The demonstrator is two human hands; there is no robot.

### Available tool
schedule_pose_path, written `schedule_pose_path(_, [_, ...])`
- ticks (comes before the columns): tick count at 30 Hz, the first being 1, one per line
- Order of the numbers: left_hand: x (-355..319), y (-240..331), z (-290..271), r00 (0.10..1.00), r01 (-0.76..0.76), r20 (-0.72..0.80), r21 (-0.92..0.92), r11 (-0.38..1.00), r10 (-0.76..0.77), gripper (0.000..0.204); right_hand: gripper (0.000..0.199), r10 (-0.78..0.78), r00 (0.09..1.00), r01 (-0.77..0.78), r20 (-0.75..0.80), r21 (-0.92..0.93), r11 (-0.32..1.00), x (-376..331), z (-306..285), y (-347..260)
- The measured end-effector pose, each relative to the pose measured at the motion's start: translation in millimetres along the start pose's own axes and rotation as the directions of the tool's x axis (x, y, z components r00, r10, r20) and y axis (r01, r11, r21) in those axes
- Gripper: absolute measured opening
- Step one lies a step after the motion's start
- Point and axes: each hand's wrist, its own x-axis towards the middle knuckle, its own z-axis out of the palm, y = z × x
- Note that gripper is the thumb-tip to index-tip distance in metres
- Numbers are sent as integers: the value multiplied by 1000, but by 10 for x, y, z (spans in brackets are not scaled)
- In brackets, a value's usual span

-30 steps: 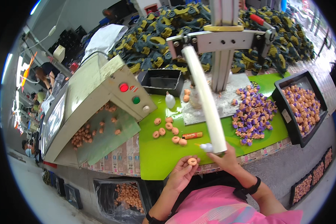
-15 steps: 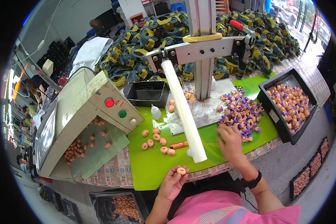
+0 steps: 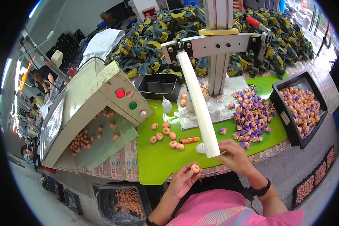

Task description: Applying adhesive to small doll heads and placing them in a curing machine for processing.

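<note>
Green mat (image 3: 158, 165) on a factory bench, with a grey machine (image 3: 86, 101) on the left and a press stand (image 3: 218, 49) in the middle carrying a long white lever (image 3: 197, 109).

Left hand (image 3: 182, 180) is curled half shut, pinching a small peach ring (image 3: 195, 168) between thumb and fingertips, just off the mat's near edge. Right hand (image 3: 235, 158) sits right beside the lever's lower end, fingers bent and partly closed; can't tell if it's got a piece pinched in there or not.

Loose peach rings (image 3: 165, 135) lie mid-mat near an orange tube (image 3: 189, 140), a purple-and-peach pile (image 3: 252, 116) sits to the right, and a black tray (image 3: 303, 107) of them is further right.

Looks to me like the pick-and-pair step: one part's in hand, the mate is being fetched. Next bit would need both pieces lined up squarely before anything goes near the press.
</note>
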Motion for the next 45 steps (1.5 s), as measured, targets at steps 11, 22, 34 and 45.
schedule_pose_path(11, [26,-53,103,992,107,60,67,992,-111,32,25,-19,986,-1,164,121,993,-236,126,-202])
schedule_pose_path(22, [14,-33,101,982,128,115,164,978,-148,30,27,-126,954,33,273,321,947,-255,111,-22])
schedule_pose_path(34, [-154,109,195,983,111,133,113,987,-126,26,28,-395,830,390,393,98,916,47,25,-435])
schedule_pose_path(45, [-215,216,86,998,64,-28,104,992,-62,25,18,-966,253,886,-57,-387,255,1866,-167,-1903])
